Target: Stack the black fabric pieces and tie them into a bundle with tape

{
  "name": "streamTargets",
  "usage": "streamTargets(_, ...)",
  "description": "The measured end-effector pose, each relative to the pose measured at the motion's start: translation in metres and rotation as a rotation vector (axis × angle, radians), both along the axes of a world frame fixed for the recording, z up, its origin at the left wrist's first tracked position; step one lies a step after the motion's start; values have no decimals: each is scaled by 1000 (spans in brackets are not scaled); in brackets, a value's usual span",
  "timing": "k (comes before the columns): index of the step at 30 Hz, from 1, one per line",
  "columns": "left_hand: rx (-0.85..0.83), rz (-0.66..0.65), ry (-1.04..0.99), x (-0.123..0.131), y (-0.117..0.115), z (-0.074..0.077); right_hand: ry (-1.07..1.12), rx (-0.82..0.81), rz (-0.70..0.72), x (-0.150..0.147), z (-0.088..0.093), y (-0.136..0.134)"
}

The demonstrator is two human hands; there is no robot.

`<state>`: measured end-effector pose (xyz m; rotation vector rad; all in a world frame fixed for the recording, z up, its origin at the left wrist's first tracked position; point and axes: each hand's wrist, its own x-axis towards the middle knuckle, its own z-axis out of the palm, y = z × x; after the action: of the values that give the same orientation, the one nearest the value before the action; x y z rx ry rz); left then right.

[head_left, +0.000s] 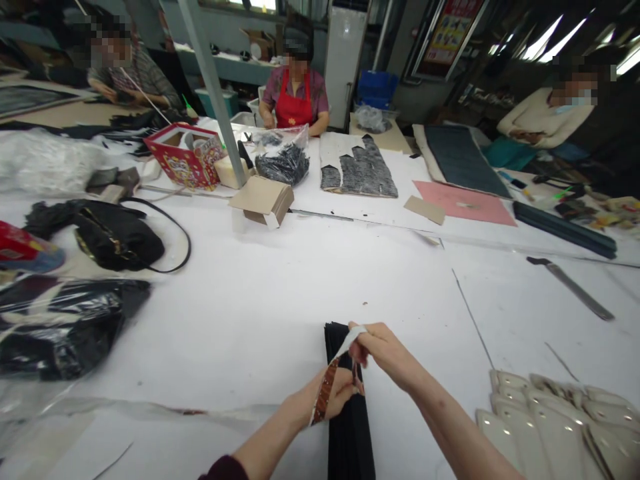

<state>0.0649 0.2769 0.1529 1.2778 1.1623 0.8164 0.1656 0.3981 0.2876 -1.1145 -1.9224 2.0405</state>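
A long bundle of black fabric strips lies on the white table in front of me, running toward my body. My right hand is closed in a pinch on a narrow white and brown patterned strip, raising it in a loop above the bundle. One length of that strip crosses in front of my left wrist. Across the bundle lies my left hand, its fingers curled at its right edge, where another bit of the strip shows. The fingertips are partly hidden.
Cream snap-fitted pieces lie at the right, with a metal blade-like tool beyond. At the left are a black handbag and a plastic-wrapped black package. A cardboard box stands by a post. Several people sit opposite.
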Motion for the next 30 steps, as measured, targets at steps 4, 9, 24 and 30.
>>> streamTargets(4, -52, 135, -81, 0, -8, -11, 257, -208, -194, -2, -8, 3)
streamTargets(9, -161, 305, -268, -4, -17, -36, 140, -225, -416, 37, -78, -37)
streamTargets(24, -328, 826, -766, 9, -32, -41, 24, -84, -127, 38, -149, -82)
streamTargets(30, -451, 927, -808, 9, -29, -78, -24, -21, 129, 26, -170, -71)
